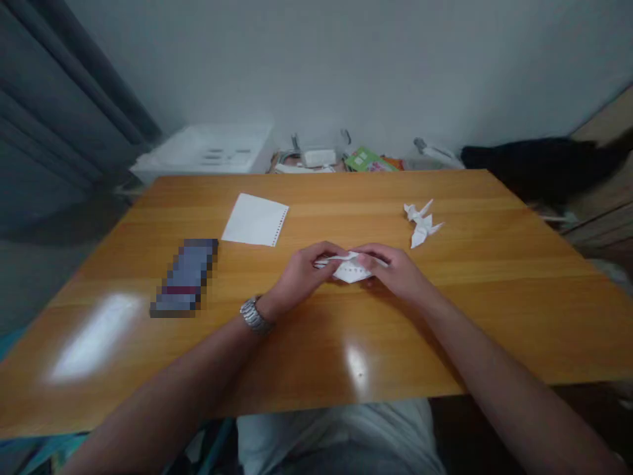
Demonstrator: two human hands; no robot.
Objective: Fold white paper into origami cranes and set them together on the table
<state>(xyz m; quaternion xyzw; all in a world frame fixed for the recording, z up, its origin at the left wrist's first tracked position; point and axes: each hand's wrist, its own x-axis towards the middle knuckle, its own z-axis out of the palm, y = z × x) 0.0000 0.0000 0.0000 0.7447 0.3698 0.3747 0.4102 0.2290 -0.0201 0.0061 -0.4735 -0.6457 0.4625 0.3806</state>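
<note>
Between my two hands is a small piece of folded white paper (351,271) with a row of punched holes across it. My left hand (309,272) pinches its left side, thumb on the near face. On the right side, my right hand (393,269) grips it with thumb and fingers. Parts of the folds are hidden behind the fingers. Beyond my right hand, a pair of folded white paper cranes (421,225) seem to lie together. A flat white sheet (256,220) with a punched right edge rests beyond my left hand.
On the left of the wooden table (306,356) lies a phone-like dark device (185,277), pixelated. Past the far edge are a white box (208,148), cables, a green booklet (368,159) and a dark cloth (539,165). A grey curtain (64,86) hangs at left.
</note>
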